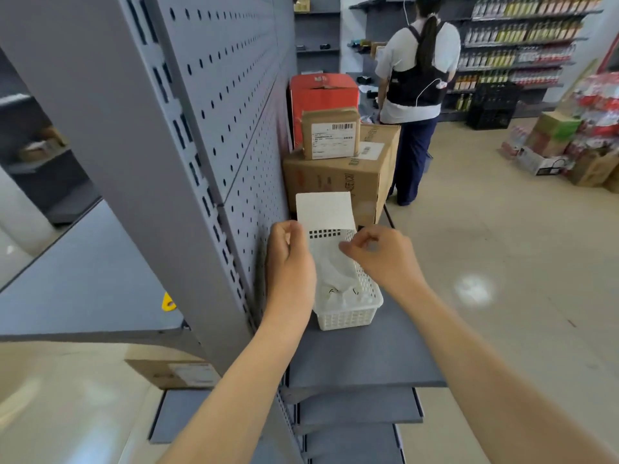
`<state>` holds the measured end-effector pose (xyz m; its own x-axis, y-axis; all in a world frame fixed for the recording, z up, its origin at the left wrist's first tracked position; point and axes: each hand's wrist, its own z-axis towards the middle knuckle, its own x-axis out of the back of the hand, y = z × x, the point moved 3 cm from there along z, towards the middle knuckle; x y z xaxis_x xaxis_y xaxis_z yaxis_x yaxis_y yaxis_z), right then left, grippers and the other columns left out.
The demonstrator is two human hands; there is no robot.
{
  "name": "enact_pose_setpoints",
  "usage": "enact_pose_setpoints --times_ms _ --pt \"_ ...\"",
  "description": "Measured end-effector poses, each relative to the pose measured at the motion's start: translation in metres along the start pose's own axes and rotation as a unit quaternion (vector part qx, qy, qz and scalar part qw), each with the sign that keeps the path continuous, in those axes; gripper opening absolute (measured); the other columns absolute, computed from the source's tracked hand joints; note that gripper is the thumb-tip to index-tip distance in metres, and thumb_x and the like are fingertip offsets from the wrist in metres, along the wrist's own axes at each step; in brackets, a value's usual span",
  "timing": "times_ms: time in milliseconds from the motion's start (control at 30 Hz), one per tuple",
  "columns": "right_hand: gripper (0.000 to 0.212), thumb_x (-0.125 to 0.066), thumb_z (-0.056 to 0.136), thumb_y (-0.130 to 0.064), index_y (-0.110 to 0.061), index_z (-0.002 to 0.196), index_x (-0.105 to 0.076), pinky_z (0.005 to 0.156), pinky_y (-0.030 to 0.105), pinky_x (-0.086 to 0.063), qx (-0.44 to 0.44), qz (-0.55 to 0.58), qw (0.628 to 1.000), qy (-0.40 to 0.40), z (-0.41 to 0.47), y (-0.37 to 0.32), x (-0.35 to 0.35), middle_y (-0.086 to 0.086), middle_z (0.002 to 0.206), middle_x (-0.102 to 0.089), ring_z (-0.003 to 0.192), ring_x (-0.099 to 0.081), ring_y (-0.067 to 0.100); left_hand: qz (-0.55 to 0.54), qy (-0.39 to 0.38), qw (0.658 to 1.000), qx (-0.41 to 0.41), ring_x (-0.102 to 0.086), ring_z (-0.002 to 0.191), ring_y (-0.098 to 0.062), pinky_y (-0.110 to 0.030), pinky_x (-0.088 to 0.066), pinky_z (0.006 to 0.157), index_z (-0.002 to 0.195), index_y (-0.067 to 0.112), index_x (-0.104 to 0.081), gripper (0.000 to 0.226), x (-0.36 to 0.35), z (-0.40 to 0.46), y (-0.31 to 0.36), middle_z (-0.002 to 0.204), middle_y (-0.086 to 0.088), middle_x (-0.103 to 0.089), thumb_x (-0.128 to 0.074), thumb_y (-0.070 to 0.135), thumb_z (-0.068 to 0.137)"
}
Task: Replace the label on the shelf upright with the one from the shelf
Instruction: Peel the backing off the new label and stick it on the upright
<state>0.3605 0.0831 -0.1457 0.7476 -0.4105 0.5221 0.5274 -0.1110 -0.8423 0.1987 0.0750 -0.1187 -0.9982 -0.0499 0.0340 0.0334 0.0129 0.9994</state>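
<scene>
A white label sheet (324, 211) is held upright over a white plastic basket (348, 308) on the grey shelf (361, 360). My left hand (289, 259) pinches the sheet's left edge. My right hand (378, 254) pinches its lower right corner with fingertips together. A row of small black squares shows near the sheet's lower edge. The grey slotted shelf upright (134, 162) stands to the left of both hands, beside a perforated back panel (234, 95). A small yellow tag (168, 302) sits left of the upright.
Brown cardboard boxes (338, 172) and a red box (321, 95) are stacked on the shelf just behind the basket. A person (415, 88) stands in the aisle beyond. More boxes and packaged goods (576, 139) sit on the floor at right. Lower shelves project below.
</scene>
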Motion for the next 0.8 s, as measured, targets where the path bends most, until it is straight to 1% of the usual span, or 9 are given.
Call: enact_pose_setpoints --times_ms 67,167,300,367,433,533,600,700,800 --pt "0.008 -0.069 0.092 -0.025 -0.024 0.100 -0.067 0.068 0.028 -0.051 0.015 0.035 0.998 0.055 -0.006 -0.008 0.010 -0.014 0.085 -0.065 0.073 -0.063 0.011 -0.007 0.008 1.000 0.005 -0.052 0.088 0.001 -0.023 -0.037 0.068 0.094 0.034 -0.050 0.017 0.001 0.003 -0.002 0.094 0.020 -0.054 -0.038 0.038 0.105" --pt "0.024 -0.058 0.093 -0.012 -0.027 0.112 -0.061 0.072 0.027 -0.048 0.107 0.069 0.983 0.133 -0.022 -0.030 0.028 -0.016 0.092 -0.062 0.074 -0.059 0.007 -0.015 0.017 1.000 0.009 -0.053 0.089 0.000 -0.023 -0.037 0.067 0.097 0.032 -0.052 0.015 0.000 0.005 0.002 0.095 0.020 -0.055 -0.039 0.034 0.105" --pt "0.031 -0.072 0.080 -0.020 -0.025 0.111 -0.070 0.080 0.023 -0.044 0.302 -0.131 0.932 0.151 -0.048 -0.066 0.035 -0.009 0.106 -0.061 0.098 -0.051 0.012 -0.029 0.013 0.999 -0.020 -0.056 0.090 -0.002 -0.018 -0.037 0.066 0.105 0.024 -0.055 0.015 -0.003 -0.001 0.016 0.099 0.012 -0.057 -0.041 0.029 0.104" --pt "0.032 -0.076 0.077 -0.030 -0.024 0.108 -0.075 0.085 0.027 -0.044 0.338 -0.209 0.902 0.171 -0.052 -0.074 0.034 -0.005 0.104 -0.067 0.102 -0.051 0.019 -0.013 0.007 0.998 -0.055 -0.056 0.090 -0.001 -0.018 -0.038 0.068 0.102 0.022 -0.056 0.015 -0.004 -0.007 0.025 0.105 0.006 -0.059 -0.042 0.027 0.104" --pt "0.024 -0.078 0.078 -0.034 -0.024 0.099 -0.078 0.084 0.031 -0.046 0.341 -0.213 0.892 0.209 -0.056 -0.081 0.038 -0.008 0.095 -0.073 0.097 -0.055 0.020 0.004 0.005 0.997 -0.082 -0.055 0.089 -0.004 -0.021 -0.038 0.070 0.098 0.019 -0.057 0.016 -0.004 -0.014 0.034 0.106 0.003 -0.060 -0.043 0.024 0.102" --pt "0.010 -0.077 0.083 -0.035 -0.028 0.087 -0.082 0.079 0.038 -0.050 0.324 -0.176 0.900 0.233 -0.068 -0.094 0.049 -0.014 0.078 -0.075 0.086 -0.061 0.017 -0.006 -0.021 0.996 -0.090 -0.057 0.091 -0.005 -0.022 -0.040 0.074 0.087 0.018 -0.059 0.019 -0.001 -0.023 0.044 0.106 0.002 -0.060 -0.046 0.022 0.100" --pt "0.012 -0.074 0.086 -0.041 -0.033 0.087 -0.083 0.080 0.037 -0.050 0.287 -0.132 0.923 0.219 -0.077 -0.102 0.057 -0.017 0.078 -0.076 0.085 -0.062 0.013 -0.079 -0.054 0.992 -0.085 -0.061 0.099 -0.007 -0.025 -0.044 0.087 0.077 0.018 -0.059 0.027 0.003 -0.028 0.053 0.108 -0.002 -0.065 -0.046 0.021 0.101" --pt "0.005 -0.077 0.087 -0.037 -0.039 0.086 -0.081 0.071 0.014 -0.044 0.221 0.026 0.958 0.181 -0.087 -0.108 0.073 -0.024 0.073 -0.074 0.076 -0.063 0.000 -0.188 -0.082 0.976 -0.077 -0.067 0.110 -0.016 -0.037 -0.050 0.102 0.082 0.016 -0.062 0.035 0.012 -0.039 0.065 0.104 0.000 -0.073 -0.040 0.031 0.105" --pt "0.012 -0.081 0.084 -0.028 -0.040 0.084 -0.079 0.061 0.008 -0.039 0.233 0.163 0.947 0.149 -0.108 -0.122 0.085 -0.020 0.075 -0.078 0.062 -0.058 -0.001 -0.146 -0.094 0.972 -0.156 -0.071 0.098 -0.009 -0.038 -0.055 0.095 0.097 0.021 -0.064 0.009 0.027 -0.056 0.084 0.098 0.009 -0.076 -0.059 0.029 0.098"
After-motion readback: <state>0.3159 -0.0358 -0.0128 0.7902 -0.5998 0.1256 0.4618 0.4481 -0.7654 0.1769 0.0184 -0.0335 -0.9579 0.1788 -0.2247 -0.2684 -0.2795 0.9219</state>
